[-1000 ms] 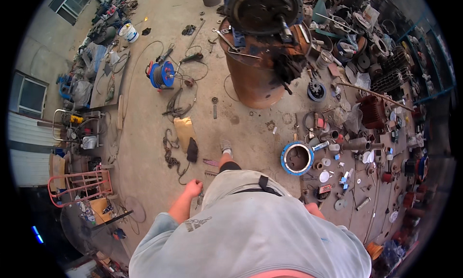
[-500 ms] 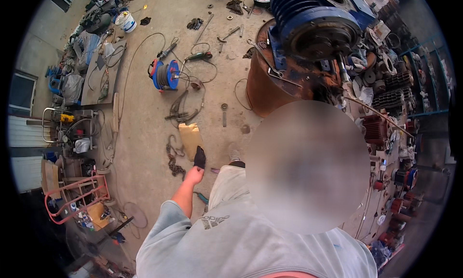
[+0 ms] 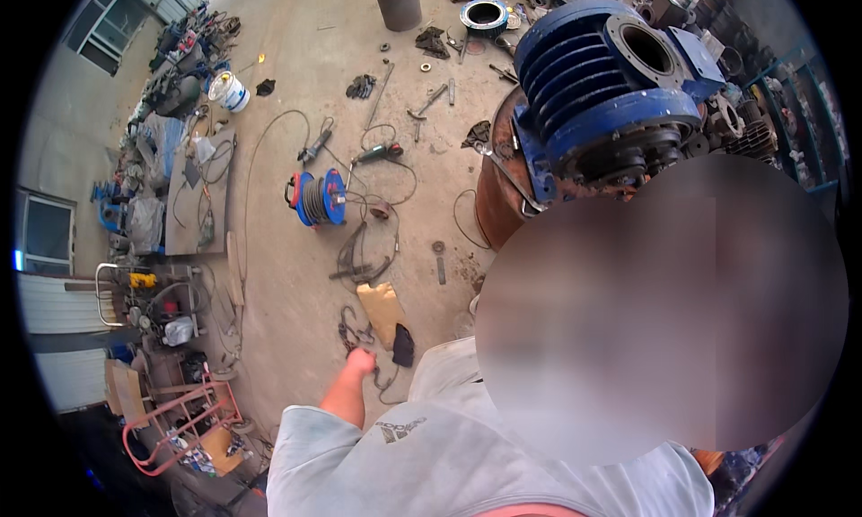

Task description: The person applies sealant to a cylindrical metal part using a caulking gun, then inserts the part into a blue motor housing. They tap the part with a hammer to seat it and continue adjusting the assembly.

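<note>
The white bucket's (image 3: 231, 95) contents are unclear; the left hand (image 3: 361, 361), grip unreadable, now appears beside the chain (image 3: 347, 335), previously the black cloth (image 3: 403, 346); right hand hidden.

Rough rusty metal drum (image 3: 496, 210), matt black cloth (image 3: 403, 346)

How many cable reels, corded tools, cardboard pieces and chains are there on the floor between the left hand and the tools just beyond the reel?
Cable reel: 1
Corded tools: 2
Cardboard piece: 1
Chain, seen next to the left hand: 1
Total: 5
</note>
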`<state>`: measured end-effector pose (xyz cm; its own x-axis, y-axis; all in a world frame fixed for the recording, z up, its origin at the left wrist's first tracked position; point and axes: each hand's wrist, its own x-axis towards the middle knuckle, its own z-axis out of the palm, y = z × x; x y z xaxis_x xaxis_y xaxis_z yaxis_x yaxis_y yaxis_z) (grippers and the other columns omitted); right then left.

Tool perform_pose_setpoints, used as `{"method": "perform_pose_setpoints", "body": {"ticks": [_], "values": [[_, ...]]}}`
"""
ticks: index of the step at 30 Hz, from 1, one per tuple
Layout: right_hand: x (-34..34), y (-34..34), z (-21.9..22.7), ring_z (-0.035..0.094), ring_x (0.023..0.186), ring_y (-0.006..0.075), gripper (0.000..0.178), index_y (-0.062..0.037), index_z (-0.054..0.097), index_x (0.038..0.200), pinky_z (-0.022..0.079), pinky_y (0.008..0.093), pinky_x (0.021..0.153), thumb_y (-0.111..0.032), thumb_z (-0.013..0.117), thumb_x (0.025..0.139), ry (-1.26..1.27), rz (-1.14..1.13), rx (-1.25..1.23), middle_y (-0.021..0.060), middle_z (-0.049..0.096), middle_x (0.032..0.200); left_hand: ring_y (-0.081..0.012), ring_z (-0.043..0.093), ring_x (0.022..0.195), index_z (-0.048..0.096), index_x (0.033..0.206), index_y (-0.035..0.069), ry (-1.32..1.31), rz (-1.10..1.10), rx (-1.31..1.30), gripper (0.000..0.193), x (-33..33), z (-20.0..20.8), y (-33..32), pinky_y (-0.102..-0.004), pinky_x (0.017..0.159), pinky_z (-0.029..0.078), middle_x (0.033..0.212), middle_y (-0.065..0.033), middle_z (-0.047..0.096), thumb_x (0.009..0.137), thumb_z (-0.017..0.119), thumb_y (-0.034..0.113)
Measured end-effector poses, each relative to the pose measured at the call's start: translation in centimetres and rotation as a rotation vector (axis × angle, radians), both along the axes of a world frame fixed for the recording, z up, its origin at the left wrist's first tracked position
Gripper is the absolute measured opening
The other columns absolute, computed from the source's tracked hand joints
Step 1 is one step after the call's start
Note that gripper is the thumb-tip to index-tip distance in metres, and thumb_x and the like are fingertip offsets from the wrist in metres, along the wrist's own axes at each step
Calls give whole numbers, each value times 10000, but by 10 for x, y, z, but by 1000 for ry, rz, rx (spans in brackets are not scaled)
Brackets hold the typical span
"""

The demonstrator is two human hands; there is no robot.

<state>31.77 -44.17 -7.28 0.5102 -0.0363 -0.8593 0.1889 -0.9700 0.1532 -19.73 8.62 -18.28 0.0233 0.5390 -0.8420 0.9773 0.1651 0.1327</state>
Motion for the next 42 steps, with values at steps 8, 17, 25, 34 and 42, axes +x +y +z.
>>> {"method": "perform_pose_setpoints", "body": {"ticks": [8,17,25,34,42], "values": [[67,73,-76,740,993,376,436,-48,778,1055,589,462,855,-441,605,978,59,113,71,205,757,1031,-369,734,1027,800,1015,27,-64,-96,-21,454,89,49,67,-470,919,557,1043,-217,772,957,643,449],[95,432,-108,727,957,379,410,-49,772,1019,578,469,832,-426,621,960,149,-68,344,209,747,1000,-361,738,988,799,993,70,62,-408,6,400,189,21,277,-465,873,577,1013,-179,782,970,654,442],[79,708,-158,716,925,381,388,-50,766,988,567,475,811,-412,635,943,168,-266,353,211,738,973,-403,682,1152,764,1112,10,67,-588,-108,469,266,-119,479,-491,1001,540,1243,-241,713,996,582,427],[50,832,-190,703,889,383,363,-52,759,953,556,482,788,-398,651,924,205,-393,236,214,728,942,-452,668,1090,594,1157,-8,22,-521,85,343,374,-269,675,-529,932,562,1195,-264,644,1027,569,309],[49,883,-248,691,856,385,343,-53,753,921,545,488,768,-384,666,908,281,-494,116,217,719,914,-443,660,1109,569,1245,45,-236,-569,115,407,567,-456,774,-531,921,551,1189,-249,663,926,730,239]]}}
